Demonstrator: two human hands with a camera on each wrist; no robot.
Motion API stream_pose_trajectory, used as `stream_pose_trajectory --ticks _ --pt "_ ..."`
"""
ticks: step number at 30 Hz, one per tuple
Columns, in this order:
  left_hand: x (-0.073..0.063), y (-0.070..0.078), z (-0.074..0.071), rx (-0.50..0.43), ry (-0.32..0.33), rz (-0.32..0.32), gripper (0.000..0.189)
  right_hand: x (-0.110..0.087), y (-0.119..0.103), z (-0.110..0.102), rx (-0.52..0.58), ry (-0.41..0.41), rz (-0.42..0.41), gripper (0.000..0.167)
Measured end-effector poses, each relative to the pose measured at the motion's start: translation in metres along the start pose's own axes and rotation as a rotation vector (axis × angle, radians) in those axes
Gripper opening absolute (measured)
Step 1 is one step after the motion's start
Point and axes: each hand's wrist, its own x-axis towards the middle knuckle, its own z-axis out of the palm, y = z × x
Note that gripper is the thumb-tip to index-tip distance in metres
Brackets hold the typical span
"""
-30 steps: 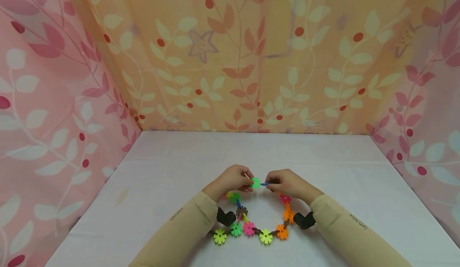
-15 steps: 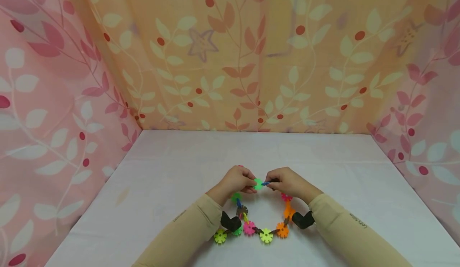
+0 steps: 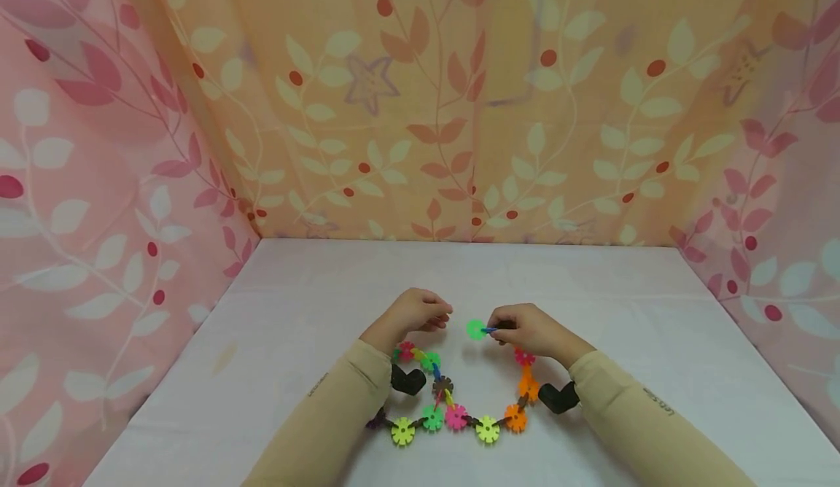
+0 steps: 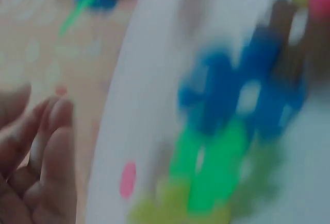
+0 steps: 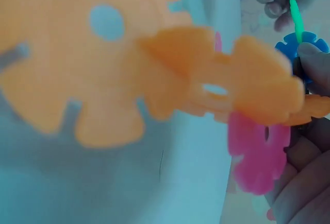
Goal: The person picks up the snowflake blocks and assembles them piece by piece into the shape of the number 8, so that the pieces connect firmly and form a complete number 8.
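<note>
My right hand point(image 3: 534, 326) pinches a blue notched plastic disc point(image 5: 289, 47), the kind that slots together. A green disc point(image 3: 475, 329) stands out from it toward the left, joined edge to edge. Below that hand, the chain of discs continues with a pink disc point(image 3: 524, 356) and an orange disc point(image 3: 528, 388). My left hand point(image 3: 415, 313) hovers apart from the green disc with fingers loosely bent and nothing between them; the left wrist view shows its fingertips bare. Part of the blue disc is hidden behind the right fingers.
Several linked discs lie in a curve near the front, among them a yellow disc point(image 3: 488, 429), a brown disc point(image 3: 442, 386) and a second pink disc point(image 3: 456, 417). The white table point(image 3: 315, 275) ends at patterned cloth walls point(image 3: 420, 108) behind and at both sides.
My left hand has let go of the green disc and drawn back to the left. The right hand stays nearly in place, still holding the blue disc with the green one attached.
</note>
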Motion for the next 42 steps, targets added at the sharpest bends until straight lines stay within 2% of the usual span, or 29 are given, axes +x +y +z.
stream_pose_trajectory --ticks 3,5,7,10,14,18,25,31,37,42 --pt "0.01 -0.008 -0.013 0.005 0.11 -0.054 0.019 -0.001 0.003 -0.001 0.027 -0.002 0.041 0.008" --pt "0.014 -0.013 -0.017 0.031 0.144 -0.08 0.018 -0.001 0.004 0.0 0.04 -0.008 0.059 0.008" --pt "0.018 -0.016 -0.018 0.071 0.151 -0.084 0.018 -0.002 0.005 0.0 0.041 -0.012 0.065 0.008" --pt "0.023 -0.018 -0.015 0.176 0.152 -0.058 0.021 -0.002 0.004 -0.001 0.036 -0.013 0.071 0.008" --pt "0.027 -0.019 -0.009 0.37 0.19 -0.017 0.025 -0.002 0.002 -0.001 0.028 -0.019 0.075 0.007" --pt "0.03 -0.02 -0.006 0.489 0.209 0.014 0.029 0.0 0.001 -0.001 0.034 -0.033 0.083 0.007" --pt "0.031 -0.022 -0.004 0.553 0.208 0.048 0.02 0.0 0.003 -0.001 0.011 -0.06 0.083 0.008" --pt "0.029 -0.02 -0.002 0.605 0.198 0.061 0.024 0.001 0.006 0.0 -0.004 -0.059 0.074 0.009" --pt "0.021 -0.016 -0.002 0.528 0.193 0.058 0.02 0.002 0.005 0.002 -0.005 -0.033 0.073 0.009" --pt "0.011 -0.008 0.0 0.506 0.166 0.127 0.009 0.003 0.004 0.002 -0.008 -0.005 0.063 0.005"
